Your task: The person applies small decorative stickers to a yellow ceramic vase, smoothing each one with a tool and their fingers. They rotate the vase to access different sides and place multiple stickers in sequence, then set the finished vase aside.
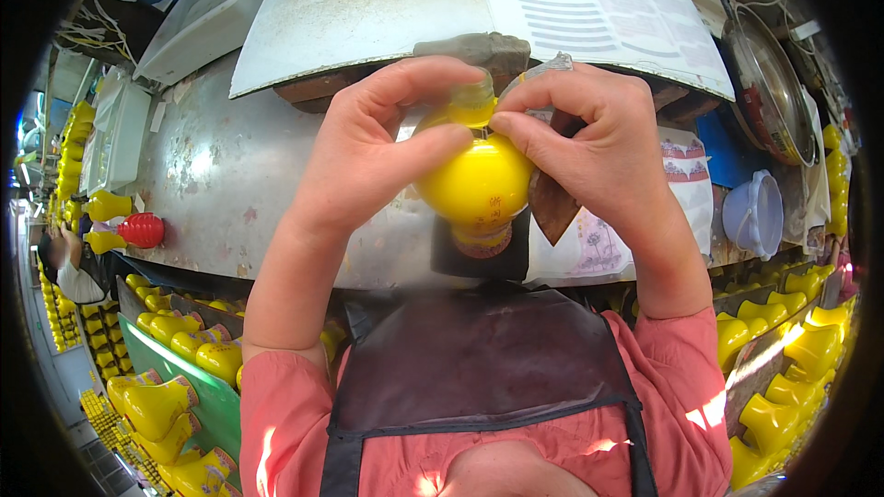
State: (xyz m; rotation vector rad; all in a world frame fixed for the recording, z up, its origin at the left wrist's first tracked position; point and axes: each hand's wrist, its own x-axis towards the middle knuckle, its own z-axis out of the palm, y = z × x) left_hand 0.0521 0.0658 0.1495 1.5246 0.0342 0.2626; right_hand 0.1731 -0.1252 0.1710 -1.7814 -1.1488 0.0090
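A round, glossy yellow bottle [474,179] with a see-through neck stands in front of me, its patterned end by a black pad [506,258]. My left hand [368,133] is curled around the neck, thumb below and fingers above. From the other side my right hand [594,124] pinches at the base of the neck, thumb against index finger. A flat brown pointed piece [555,207] sticks out under the right hand, and a grey tip shows above it; the palm hides how they join. Behind the neck lies a grey lump of cloth or clay [474,44].
A raised white board [368,9] with printed sheets [589,14] spans the metal table [216,175]. At right are a pale bucket [753,214] and a round metal pan [769,83]. Several yellow bottles [161,405] crowd both sides. A red ribbed object [142,230] lies left.
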